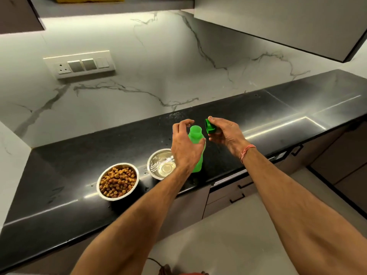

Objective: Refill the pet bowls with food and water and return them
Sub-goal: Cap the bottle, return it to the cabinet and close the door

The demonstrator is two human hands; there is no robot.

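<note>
Head view, and here we are over the black countertop (59, 205).

A: We see the left hand (185, 149) wrapped around the green plastic bottle (196, 149), thumb on the right side of the shoulder, fingers arched above the neck. The bottle stands upright on the counter, mouth uncovered.

B: And the right hand (224, 133) pinches the green cap (209, 127), just beside the bottle's mouth and clear of it. The cap is tilted, its hollow side facing the bottle. We also spot a red thread bracelet (247, 152) on that wrist.

A: Now the bowls. The steel bowl of kibble (117, 182) sits near the front edge of the counter, left of the bottle, heaped with brown pellets.

B: Next to it, the steel water bowl (159, 164) holds clear water, and the left hand partly covers its right rim. It stands just beside the bottle, though we cannot tell whether they touch.

A: The two bowls are near each other but apart, and small droplets dot the counter around them.

B: Behind, we have the marble backsplash (158, 66) with a switch and socket panel (79, 64) up on the left.
</note>
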